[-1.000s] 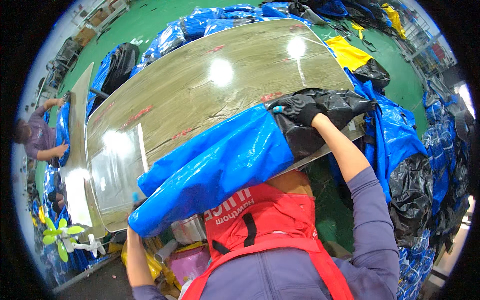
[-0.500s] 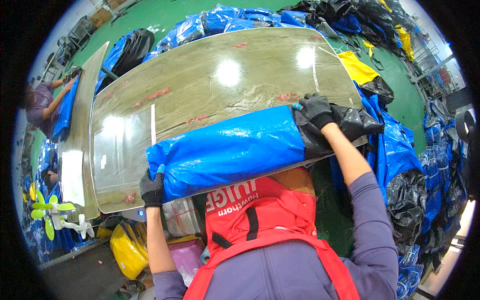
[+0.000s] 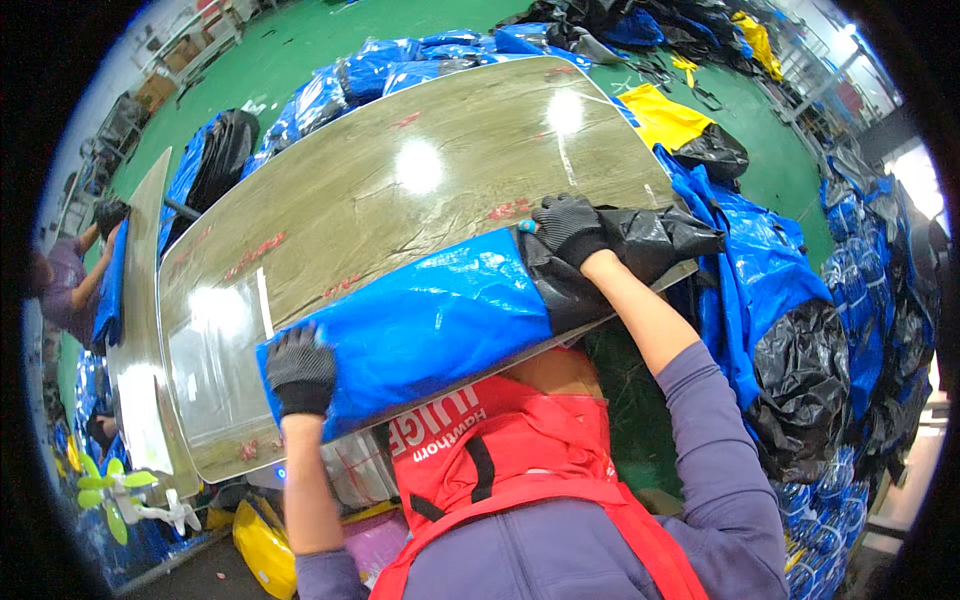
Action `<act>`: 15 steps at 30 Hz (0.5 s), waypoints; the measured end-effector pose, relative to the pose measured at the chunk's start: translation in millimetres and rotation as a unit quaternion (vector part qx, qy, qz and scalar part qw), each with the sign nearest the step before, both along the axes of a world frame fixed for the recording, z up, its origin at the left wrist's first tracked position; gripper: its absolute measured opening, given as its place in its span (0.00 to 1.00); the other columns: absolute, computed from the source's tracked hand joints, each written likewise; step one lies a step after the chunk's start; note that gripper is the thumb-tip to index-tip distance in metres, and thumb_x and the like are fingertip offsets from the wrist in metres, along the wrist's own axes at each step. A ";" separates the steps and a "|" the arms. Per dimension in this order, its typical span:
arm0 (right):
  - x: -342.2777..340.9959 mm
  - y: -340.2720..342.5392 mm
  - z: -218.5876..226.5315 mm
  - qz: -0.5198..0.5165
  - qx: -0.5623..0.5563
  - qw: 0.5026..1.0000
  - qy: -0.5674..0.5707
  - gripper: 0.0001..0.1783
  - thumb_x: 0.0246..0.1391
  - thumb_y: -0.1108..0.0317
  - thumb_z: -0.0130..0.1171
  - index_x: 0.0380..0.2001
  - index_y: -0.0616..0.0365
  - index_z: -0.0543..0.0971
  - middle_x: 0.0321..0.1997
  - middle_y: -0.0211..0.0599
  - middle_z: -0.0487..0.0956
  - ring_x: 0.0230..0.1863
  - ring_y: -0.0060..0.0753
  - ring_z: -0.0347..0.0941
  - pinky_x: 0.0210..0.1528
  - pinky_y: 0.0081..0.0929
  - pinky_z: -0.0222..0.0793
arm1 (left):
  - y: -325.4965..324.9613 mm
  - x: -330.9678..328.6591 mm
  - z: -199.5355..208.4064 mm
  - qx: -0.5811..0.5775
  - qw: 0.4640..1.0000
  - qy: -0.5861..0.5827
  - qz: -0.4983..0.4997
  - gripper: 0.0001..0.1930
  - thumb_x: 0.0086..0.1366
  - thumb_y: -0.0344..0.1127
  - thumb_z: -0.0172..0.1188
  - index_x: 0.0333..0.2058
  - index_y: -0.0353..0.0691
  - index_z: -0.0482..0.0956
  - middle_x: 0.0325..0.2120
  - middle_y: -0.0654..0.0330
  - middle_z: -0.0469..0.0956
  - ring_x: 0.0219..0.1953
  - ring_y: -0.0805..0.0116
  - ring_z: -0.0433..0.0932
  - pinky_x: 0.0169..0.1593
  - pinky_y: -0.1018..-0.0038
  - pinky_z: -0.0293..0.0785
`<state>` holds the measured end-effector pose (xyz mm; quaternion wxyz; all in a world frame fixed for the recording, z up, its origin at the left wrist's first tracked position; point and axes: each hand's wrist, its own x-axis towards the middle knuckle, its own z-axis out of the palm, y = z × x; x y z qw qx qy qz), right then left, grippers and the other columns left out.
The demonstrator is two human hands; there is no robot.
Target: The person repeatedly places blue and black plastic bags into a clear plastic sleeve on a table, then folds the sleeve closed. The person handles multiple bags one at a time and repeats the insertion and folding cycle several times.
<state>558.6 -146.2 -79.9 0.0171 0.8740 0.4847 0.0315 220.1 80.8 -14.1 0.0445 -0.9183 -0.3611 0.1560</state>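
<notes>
A folded blue plastic sheet (image 3: 430, 315) with a black end lies along the near edge of the table. My left hand (image 3: 302, 372), in a dark knit glove, lies flat on the sheet's left end, its fingers stretched out and slightly blurred. My right hand (image 3: 570, 230), gloved the same way, presses on the black plastic part (image 3: 650, 240) where it meets the blue, fingers apart. Beyond the right hand, the black end bunches up and reaches past the table's right edge.
The wood-patterned table (image 3: 430, 200) carries a clear plastic sheet (image 3: 215, 365) at left. Blue bundles (image 3: 380, 70) lie behind it; a yellow piece (image 3: 665, 115) and blue-black sheets (image 3: 760, 300) sit at right. A co-worker (image 3: 70, 280) handles blue sheeting at far left, near a small green fan (image 3: 115, 490).
My left hand has moved from the sheet's left edge onto its top and now lies flat. My right hand stays on the black part. The whole view has shifted and turned slightly.
</notes>
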 end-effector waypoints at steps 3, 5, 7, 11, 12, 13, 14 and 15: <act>-12.5 -1.1 24.1 -0.019 -0.015 0.999 0.032 0.15 0.52 0.52 0.55 0.33 0.48 0.82 0.37 0.40 0.79 0.43 0.46 0.74 0.42 0.44 0.71 | -75.6 93.9 -8.3 -0.156 0.829 -0.437 -0.312 0.35 0.58 0.50 0.56 0.61 0.41 0.64 0.62 0.43 0.61 0.64 0.44 0.59 0.66 0.55 0.53; -18.2 -13.4 47.5 -0.072 0.059 0.985 0.145 0.15 0.49 0.56 0.57 0.38 0.50 0.81 0.40 0.43 0.79 0.47 0.46 0.74 0.44 0.44 0.71 | -113.8 136.4 -36.8 -0.183 0.868 -0.253 -0.387 0.42 0.55 0.60 0.56 0.66 0.51 0.57 0.67 0.48 0.53 0.69 0.48 0.49 0.67 0.43 0.35; -19.1 -43.5 68.7 -0.008 0.082 0.988 0.130 0.20 0.48 0.60 0.58 0.45 0.51 0.77 0.47 0.46 0.78 0.52 0.46 0.73 0.52 0.45 0.68 | -123.2 146.4 -62.4 -0.140 0.898 -0.223 -0.352 0.43 0.54 0.63 0.55 0.66 0.53 0.56 0.67 0.49 0.52 0.70 0.49 0.47 0.66 0.41 0.30; 9.9 -109.7 72.2 0.040 0.010 0.999 0.027 0.24 0.56 0.53 0.49 0.55 0.43 0.74 0.57 0.45 0.73 0.59 0.50 0.68 0.62 0.44 0.59 | -115.8 139.2 -79.7 -0.136 0.882 -0.249 -0.376 0.42 0.55 0.66 0.52 0.64 0.52 0.60 0.68 0.50 0.51 0.71 0.48 0.44 0.66 0.39 0.29; 19.9 -114.8 63.4 -0.020 0.065 0.989 0.131 0.22 0.59 0.53 0.46 0.55 0.39 0.75 0.57 0.43 0.74 0.58 0.50 0.69 0.61 0.44 0.60 | -113.6 140.5 -75.5 -0.141 0.884 -0.227 -0.382 0.42 0.55 0.66 0.52 0.64 0.51 0.60 0.67 0.49 0.51 0.71 0.48 0.44 0.66 0.39 0.29; 28.5 -117.8 53.8 -0.015 0.091 0.982 0.166 0.20 0.60 0.52 0.46 0.53 0.36 0.77 0.57 0.42 0.74 0.56 0.49 0.71 0.60 0.42 0.62 | -115.8 144.4 -70.5 -0.130 0.869 -0.248 -0.408 0.42 0.55 0.65 0.53 0.64 0.50 0.60 0.67 0.49 0.51 0.71 0.48 0.43 0.66 0.39 0.29; 36.6 -120.3 44.6 -0.008 0.103 0.982 0.157 0.19 0.60 0.52 0.47 0.52 0.35 0.77 0.56 0.41 0.75 0.55 0.47 0.72 0.59 0.41 0.63 | -119.9 152.6 -64.9 -0.136 0.876 -0.209 -0.412 0.43 0.56 0.63 0.53 0.64 0.43 0.60 0.66 0.45 0.52 0.70 0.46 0.44 0.67 0.43 0.30; 41.7 -119.8 36.7 -0.017 0.096 0.981 0.170 0.19 0.59 0.51 0.48 0.52 0.35 0.78 0.56 0.41 0.76 0.54 0.46 0.72 0.59 0.41 0.64 | -127.6 164.2 -60.6 -0.187 0.852 -0.265 -0.411 0.44 0.56 0.64 0.53 0.64 0.41 0.58 0.66 0.43 0.51 0.70 0.46 0.44 0.68 0.45 0.31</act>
